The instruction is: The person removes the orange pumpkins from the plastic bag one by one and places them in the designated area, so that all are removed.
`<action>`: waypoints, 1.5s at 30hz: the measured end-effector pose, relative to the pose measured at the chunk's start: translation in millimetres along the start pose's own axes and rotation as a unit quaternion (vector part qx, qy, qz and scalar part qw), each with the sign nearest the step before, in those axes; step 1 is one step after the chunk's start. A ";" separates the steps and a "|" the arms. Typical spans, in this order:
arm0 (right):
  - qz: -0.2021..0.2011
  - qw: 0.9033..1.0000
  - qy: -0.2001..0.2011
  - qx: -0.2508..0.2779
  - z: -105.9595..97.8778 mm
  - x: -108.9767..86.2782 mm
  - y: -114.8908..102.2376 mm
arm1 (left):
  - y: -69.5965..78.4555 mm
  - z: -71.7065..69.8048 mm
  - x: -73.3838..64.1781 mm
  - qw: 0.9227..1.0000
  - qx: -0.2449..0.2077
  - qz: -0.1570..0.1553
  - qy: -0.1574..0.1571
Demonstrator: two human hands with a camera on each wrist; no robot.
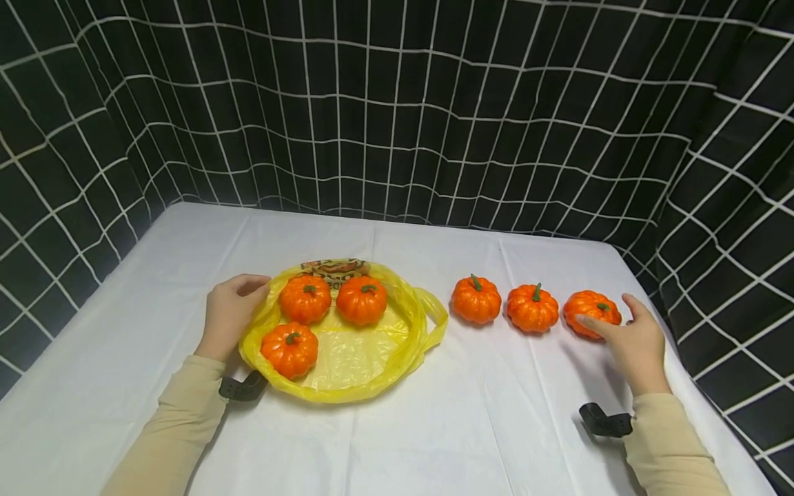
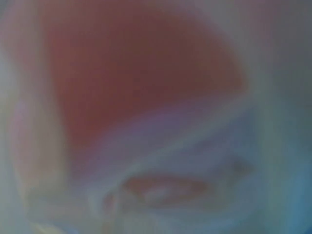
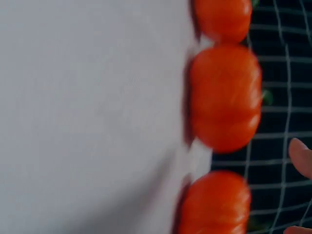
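Observation:
A yellow plastic bag lies spread wide on the table with three small orange pumpkins inside: one back left, one back right, one front left. My left hand holds the bag's left rim between thumb and fingers; in the left wrist view all is a blur. At the far right, my right hand hovers over the rightmost pumpkin, thumb and fingers spread apart on either side. The right wrist view shows a fingertip apart from the pumpkins.
Two more pumpkins, one near the bag and one in the middle, stand in a row with the rightmost. The bag's handle loop points toward them. White cloth covers the table; black grid curtains enclose its back and sides.

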State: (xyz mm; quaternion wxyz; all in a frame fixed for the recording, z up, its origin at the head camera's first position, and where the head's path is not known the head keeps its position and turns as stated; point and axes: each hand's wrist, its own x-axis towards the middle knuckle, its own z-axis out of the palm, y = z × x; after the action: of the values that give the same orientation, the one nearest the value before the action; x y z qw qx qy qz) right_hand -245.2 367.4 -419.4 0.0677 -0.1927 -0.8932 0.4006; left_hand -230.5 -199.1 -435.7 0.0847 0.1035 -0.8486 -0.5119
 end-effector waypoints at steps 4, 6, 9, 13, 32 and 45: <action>-0.024 0.999 0.015 0.044 4.6 -24.5 -29.2 | 0.2 -0.3 0.0 1.000 0.001 0.002 0.004; -0.039 0.997 0.015 0.065 8.4 -36.3 -41.1 | 0.2 -0.2 -0.2 1.000 0.000 0.000 0.002; -0.082 0.993 0.009 0.080 17.3 -52.3 -56.7 | -0.2 0.3 -0.4 1.000 0.000 0.002 0.000; -0.141 0.985 -0.027 0.095 32.9 -70.9 -74.8 | -0.6 1.4 -0.2 1.000 0.001 0.002 -0.002; -0.194 0.947 -0.196 0.166 121.6 -112.7 -129.5 | 1.9 0.7 -0.8 1.000 -0.012 -0.006 -0.006; -0.224 0.923 -0.265 0.168 166.7 -136.9 -146.7 | 1.1 1.5 0.5 1.000 -0.012 -0.001 -0.002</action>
State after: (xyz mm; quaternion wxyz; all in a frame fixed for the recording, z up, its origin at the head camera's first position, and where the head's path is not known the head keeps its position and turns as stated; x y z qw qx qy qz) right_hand -208.2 109.2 -417.7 -0.0519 0.1395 -0.8179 0.5558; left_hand -231.5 -197.4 -435.5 0.0835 0.1026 -0.8423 -0.5224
